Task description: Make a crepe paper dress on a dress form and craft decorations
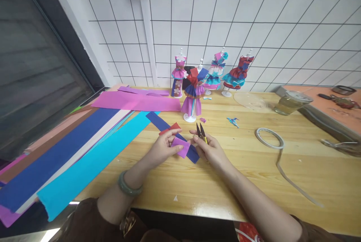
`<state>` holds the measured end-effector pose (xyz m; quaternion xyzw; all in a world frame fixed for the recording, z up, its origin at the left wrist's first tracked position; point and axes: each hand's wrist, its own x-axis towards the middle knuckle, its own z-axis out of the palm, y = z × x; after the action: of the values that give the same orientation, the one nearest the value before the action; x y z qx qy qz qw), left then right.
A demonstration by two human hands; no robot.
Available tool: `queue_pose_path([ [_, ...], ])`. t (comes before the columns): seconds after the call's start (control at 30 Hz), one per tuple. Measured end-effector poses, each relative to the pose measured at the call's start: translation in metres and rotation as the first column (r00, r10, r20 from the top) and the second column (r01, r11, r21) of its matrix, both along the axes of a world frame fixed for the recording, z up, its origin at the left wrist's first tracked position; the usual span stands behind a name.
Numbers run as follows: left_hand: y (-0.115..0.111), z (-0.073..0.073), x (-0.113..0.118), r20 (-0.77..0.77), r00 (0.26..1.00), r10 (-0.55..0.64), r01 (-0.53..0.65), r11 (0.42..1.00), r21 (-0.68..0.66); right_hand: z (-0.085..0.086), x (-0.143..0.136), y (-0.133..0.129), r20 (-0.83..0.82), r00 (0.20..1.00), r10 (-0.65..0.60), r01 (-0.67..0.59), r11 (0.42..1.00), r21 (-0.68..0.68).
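My left hand [165,146] pinches a small piece of purple paper [181,148] between thumb and fingers. Close to its right, my right hand [210,151] is wrapped round small black scissors [201,132], whose two blades stand apart and point away from me. Under and behind the purple piece runs a dark blue strip [162,123] on the wooden table. A red piece of paper [172,128] lies just beyond my left fingers. Behind my hands stands a small dress form [192,95] in red, blue and purple paper.
Long coloured paper strips [113,140] cover the left side. Three more dressed forms [216,72] stand near the tiled wall. To the right are a tape roll [270,138] with a loose tail, a cup [291,102] and an orange surface [324,97]. Blue scraps [233,122] lie mid-table.
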<state>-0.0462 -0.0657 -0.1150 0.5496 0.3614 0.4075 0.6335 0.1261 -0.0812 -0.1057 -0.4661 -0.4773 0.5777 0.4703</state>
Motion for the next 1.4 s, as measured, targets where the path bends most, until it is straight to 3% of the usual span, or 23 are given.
queue_pose_path([
  [0.13, 0.000, 0.003, 0.000, -0.002, 1.000, 0.027, -0.027, 1.000, -0.001, 0.000, 0.000, 0.000, -0.016, 1.000, 0.001, -0.002, 1.000, -0.030],
  [0.3, 0.001, 0.000, 0.001, -0.006, 0.999, 0.045, -0.045, 0.999, 0.007, -0.004, -0.002, 0.000, 0.061, 0.997, 0.041, -0.046, 0.996, 0.075],
  [0.43, 0.001, 0.000, 0.002, -0.002, 0.999, 0.040, -0.040, 0.999, 0.004, -0.008, -0.004, 0.000, 0.094, 0.995, 0.023, -0.031, 0.996, 0.084],
  [0.77, 0.004, -0.002, 0.000, 0.039, 0.999, -0.003, 0.010, 0.985, -0.170, -0.017, -0.003, 0.004, -0.072, 0.993, -0.095, 0.099, 0.993, 0.063],
  [0.97, 0.006, -0.004, -0.003, 0.114, 0.993, 0.026, -0.004, 0.982, -0.187, -0.009, -0.006, -0.001, -0.067, 0.997, -0.043, 0.046, 0.998, 0.040],
  [1.23, 0.003, -0.005, -0.001, 0.001, 0.991, -0.130, 0.129, 0.977, -0.172, -0.007, -0.005, -0.001, -0.077, 0.997, 0.015, -0.016, 1.000, -0.013],
  [1.4, 0.002, -0.003, 0.000, 0.008, 0.995, -0.101, 0.100, 0.981, -0.166, -0.014, -0.004, 0.002, -0.048, 0.999, -0.010, 0.011, 1.000, 0.024],
])
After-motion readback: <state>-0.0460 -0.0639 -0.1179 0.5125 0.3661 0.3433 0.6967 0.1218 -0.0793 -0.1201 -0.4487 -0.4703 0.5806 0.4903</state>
